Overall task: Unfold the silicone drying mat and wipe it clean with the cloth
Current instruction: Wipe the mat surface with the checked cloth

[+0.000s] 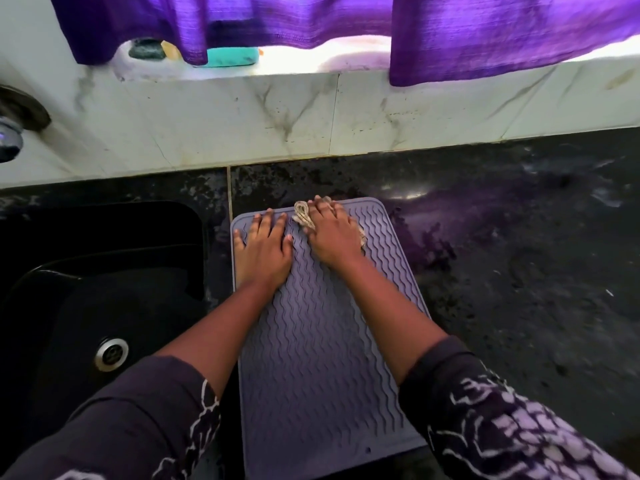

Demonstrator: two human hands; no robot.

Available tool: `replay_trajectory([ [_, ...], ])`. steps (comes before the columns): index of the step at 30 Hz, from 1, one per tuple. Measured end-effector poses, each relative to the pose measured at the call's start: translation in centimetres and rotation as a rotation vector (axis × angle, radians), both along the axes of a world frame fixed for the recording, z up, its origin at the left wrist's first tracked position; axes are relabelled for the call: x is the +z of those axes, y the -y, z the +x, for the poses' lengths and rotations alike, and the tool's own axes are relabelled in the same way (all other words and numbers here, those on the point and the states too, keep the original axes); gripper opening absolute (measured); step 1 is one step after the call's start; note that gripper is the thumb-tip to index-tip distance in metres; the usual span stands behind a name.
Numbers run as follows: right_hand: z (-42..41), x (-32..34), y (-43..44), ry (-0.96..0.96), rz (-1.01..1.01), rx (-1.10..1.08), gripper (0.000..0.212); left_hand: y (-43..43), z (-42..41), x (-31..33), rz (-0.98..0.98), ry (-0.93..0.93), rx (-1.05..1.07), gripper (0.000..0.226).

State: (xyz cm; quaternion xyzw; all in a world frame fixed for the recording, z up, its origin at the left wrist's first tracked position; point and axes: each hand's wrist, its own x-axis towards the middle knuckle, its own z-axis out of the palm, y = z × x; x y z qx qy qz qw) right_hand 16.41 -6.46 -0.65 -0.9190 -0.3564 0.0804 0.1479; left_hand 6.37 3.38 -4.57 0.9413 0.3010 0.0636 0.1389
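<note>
Lying unfolded on dark stone table (502, 237), purple ribbed mat (322, 358). Left hand (263, 247) flat on mat, fingers released, spread. Right hand (332, 233) fingers pressing crumpled cloth (304, 216) at mat's far end. Black sink (86, 289) left of fingers; marble backsplash (311, 112), purple curtain (485, 32) beyond them.

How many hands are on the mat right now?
2. The left hand lies flat, fingers spread, on the far left part of the mat. The right hand presses the cloth onto the far end, beside it.
</note>
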Motion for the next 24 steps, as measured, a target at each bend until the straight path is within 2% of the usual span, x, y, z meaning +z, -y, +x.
replay_trajectory([
  [5,-0.9,-0.7,0.3,0.074,-0.069,-0.016,0.052,0.1,0.0,0.1,-0.005,0.010,-0.006,0.050],
  [11,-9.0,-1.0,5.6,0.074,-0.112,-0.087,0.056,0.0,0.0,0.0,0.014,0.022,-0.005,0.050],
  [16,-8.0,-0.9,4.8,0.039,-0.146,-0.061,0.056,0.1,0.0,0.1,0.013,0.010,-0.005,0.051],
  [18,-6.8,-0.1,5.2,-0.016,-0.105,-0.034,0.051,0.1,-0.1,0.1,0.006,0.004,-0.004,0.050],
  [21,-4.0,1.9,4.5,-0.148,0.053,-0.143,0.043,0.1,0.0,0.2,0.009,0.003,-0.008,0.050],
  [24,-3.4,1.2,3.0,-0.009,0.036,-0.106,0.047,0.1,0.1,0.1,0.010,0.004,-0.001,0.050],
])
